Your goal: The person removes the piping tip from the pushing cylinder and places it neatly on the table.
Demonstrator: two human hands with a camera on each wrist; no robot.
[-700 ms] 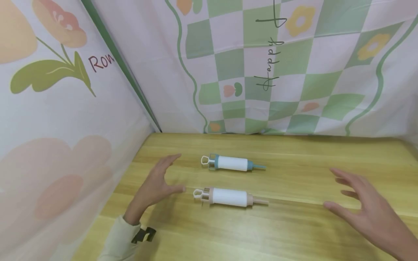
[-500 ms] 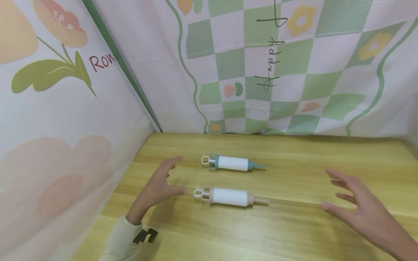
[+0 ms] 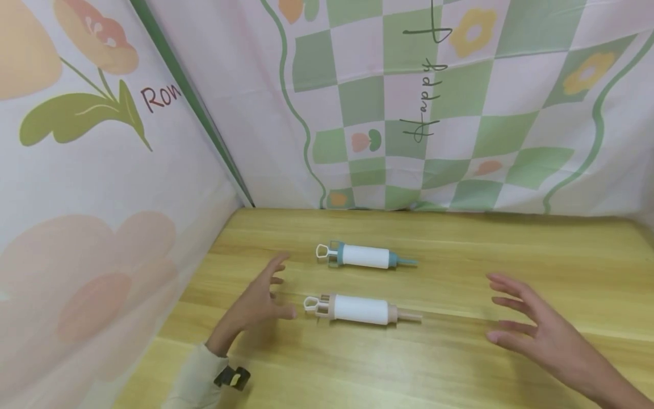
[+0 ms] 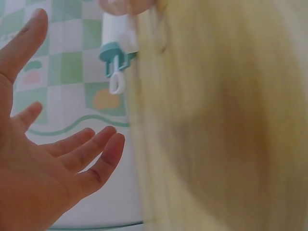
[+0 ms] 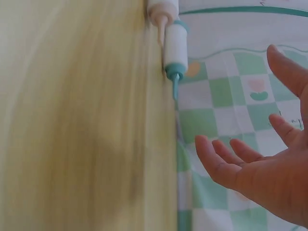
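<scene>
Two large plastic syringes lie on the wooden table in the head view, one behind the other, nozzles to the right and loop handles to the left. The farther, blue-trimmed syringe (image 3: 365, 256) has a white barrel. The nearer, pink-trimmed syringe (image 3: 360, 309) is alike in shape. My left hand (image 3: 258, 301) hovers just left of the handles, fingers spread, touching neither syringe. To the right of the nozzles my right hand (image 3: 541, 335) is held over the table, fingers apart, with nothing in it. In the right wrist view both nozzles show beyond the fingers (image 5: 216, 159).
The wooden table (image 3: 460, 369) ends at the back against a hanging checked cloth (image 3: 409, 113). A flower-print cloth (image 3: 128, 170) borders it on the left. A black band clip (image 3: 232, 376) sits at the left sleeve (image 3: 196, 378).
The right hand has moved left, toward the syringes. My left hand has shifted slightly right and nearer to me. Both syringes lie where they were.
</scene>
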